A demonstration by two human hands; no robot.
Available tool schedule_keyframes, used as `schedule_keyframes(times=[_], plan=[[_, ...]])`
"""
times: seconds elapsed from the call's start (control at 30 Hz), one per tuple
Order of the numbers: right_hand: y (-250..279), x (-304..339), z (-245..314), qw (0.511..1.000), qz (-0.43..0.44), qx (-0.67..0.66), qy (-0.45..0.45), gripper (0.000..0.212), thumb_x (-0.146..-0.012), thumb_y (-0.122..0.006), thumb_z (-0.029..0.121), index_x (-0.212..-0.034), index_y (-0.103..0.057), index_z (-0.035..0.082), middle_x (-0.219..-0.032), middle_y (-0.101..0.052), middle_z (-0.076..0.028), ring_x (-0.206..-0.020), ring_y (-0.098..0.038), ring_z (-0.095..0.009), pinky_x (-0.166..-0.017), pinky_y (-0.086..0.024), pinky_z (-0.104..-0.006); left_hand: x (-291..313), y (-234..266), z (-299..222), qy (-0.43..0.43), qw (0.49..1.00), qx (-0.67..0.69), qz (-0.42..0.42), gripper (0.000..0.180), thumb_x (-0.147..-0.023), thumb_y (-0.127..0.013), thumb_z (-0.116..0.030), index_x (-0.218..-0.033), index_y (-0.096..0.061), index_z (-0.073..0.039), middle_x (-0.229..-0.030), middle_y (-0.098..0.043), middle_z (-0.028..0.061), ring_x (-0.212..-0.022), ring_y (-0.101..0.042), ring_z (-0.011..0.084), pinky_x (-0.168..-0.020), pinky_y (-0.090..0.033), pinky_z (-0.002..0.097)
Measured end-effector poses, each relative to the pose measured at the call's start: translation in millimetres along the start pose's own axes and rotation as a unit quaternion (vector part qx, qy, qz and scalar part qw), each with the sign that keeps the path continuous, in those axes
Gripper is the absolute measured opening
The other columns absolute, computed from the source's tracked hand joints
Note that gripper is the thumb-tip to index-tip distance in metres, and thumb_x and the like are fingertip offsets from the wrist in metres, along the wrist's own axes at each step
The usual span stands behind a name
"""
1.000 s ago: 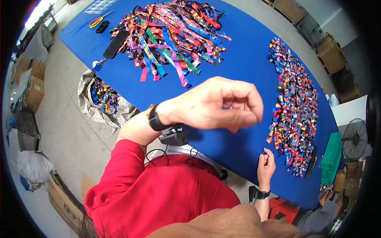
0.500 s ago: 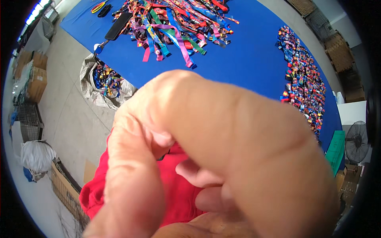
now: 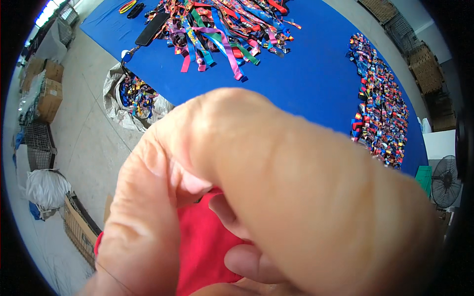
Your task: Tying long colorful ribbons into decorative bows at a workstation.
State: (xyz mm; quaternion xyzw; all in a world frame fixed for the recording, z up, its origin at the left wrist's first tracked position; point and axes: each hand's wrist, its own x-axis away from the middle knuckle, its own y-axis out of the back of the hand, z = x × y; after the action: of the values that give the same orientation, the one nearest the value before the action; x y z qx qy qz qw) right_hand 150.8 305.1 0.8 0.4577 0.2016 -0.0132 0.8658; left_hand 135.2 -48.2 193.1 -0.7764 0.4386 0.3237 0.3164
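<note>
One hand fills most of the lower picture, very close and blurred; I take it for my right hand (image 3: 306, 197). Its thumb at the left and bent index finger at the right form a ring, their ends pressed together. Behind the ring, the other fingers curl inward. Whether anything small sits in the pinch is hidden. Red cloth (image 3: 207, 241) of a garment shows through the ring. My left hand is not visible. Beyond the hand lies a blue-covered table (image 3: 301, 84) with a heap of colourful printed straps (image 3: 217, 34).
Many small folded strap pieces (image 3: 377, 98) cover the table's right side. A black phone-like slab (image 3: 152, 28) lies by the straps. A filled sack (image 3: 114, 98) stands on the floor at left, near cardboard boxes (image 3: 49, 101). A fan (image 3: 444, 180) stands at right.
The thumb side of the hand has shifted left and the index side slightly right, widening in view. The background has moved slightly right. The pinch stays closed.
</note>
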Motion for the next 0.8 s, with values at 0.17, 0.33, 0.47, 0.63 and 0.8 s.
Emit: schedule_keyframes(times=[0.17, 0.33, 0.47, 0.63, 0.8], plan=[[2.5, 3.5, -1.1, 1.000, 0.002, -0.001, -0.012, 0.026, -0.091, -0.061, 0.004, -0.117, -0.062, 0.002, -0.074, -0.053, -0.007, -0.060, -0.049, -0.017, -0.058, -0.045, -0.0312, 10.4, -3.4, -2.6, 0.006, 1.000, 0.008, 0.019, 0.050, -0.095, -0.060, -0.049, -0.080, -0.063, -0.001, -0.068, -0.064, 0.0124, -0.046, -0.052, 0.0169, -0.046, -0.044, 0.0256], [4.0, 5.5, -2.9, 1.000, 0.009, -0.008, -0.020, 0.026, -0.092, -0.062, 0.005, -0.117, -0.062, 0.002, -0.075, -0.053, -0.006, -0.060, -0.047, -0.015, -0.058, -0.043, -0.0300, 17.6, 12.5, -9.5, 0.009, 0.999, 0.030, 0.026, 0.048, -0.095, -0.059, -0.048, -0.081, -0.063, -0.002, -0.068, -0.064, 0.0128, -0.045, -0.052, 0.0168, -0.045, -0.043, 0.0256], [0.8, -1.0, 1.8, 1.000, 0.007, 0.003, -0.011, 0.024, -0.093, -0.060, 0.006, -0.117, -0.063, 0.002, -0.079, -0.055, -0.007, -0.060, -0.048, -0.015, -0.058, -0.043, -0.0300, 23.7, 19.4, -13.3, 0.008, 0.999, 0.049, 0.021, 0.047, -0.095, -0.059, -0.047, -0.082, -0.063, -0.002, -0.069, -0.064, 0.0131, -0.044, -0.051, 0.0166, -0.044, -0.043, 0.0256], [-1.3, -1.4, 4.5, 1.000, -0.004, 0.016, 0.008, 0.021, -0.092, -0.060, 0.006, -0.113, -0.064, 0.003, -0.083, -0.060, -0.010, -0.063, -0.054, -0.019, -0.060, -0.046, -0.0321, 22.5, 14.3, -2.6, 0.013, 0.998, 0.062, 0.012, 0.046, -0.096, -0.059, -0.046, -0.084, -0.062, -0.002, -0.069, -0.064, 0.0135, -0.043, -0.051, 0.0164, -0.043, -0.042, 0.0256], [-0.8, -0.9, -3.6, 0.999, 0.016, 0.033, 0.010, 0.013, -0.092, -0.059, 0.002, -0.103, -0.066, 0.003, -0.084, -0.062, -0.011, -0.067, -0.058, -0.022, -0.060, -0.047, -0.0327, 26.0, -15.0, 14.4, 0.022, 0.996, 0.083, 0.004, 0.044, -0.096, -0.059, -0.045, -0.085, -0.062, -0.003, -0.069, -0.065, 0.0138, -0.042, -0.050, 0.0162, -0.042, -0.042, 0.0256]])
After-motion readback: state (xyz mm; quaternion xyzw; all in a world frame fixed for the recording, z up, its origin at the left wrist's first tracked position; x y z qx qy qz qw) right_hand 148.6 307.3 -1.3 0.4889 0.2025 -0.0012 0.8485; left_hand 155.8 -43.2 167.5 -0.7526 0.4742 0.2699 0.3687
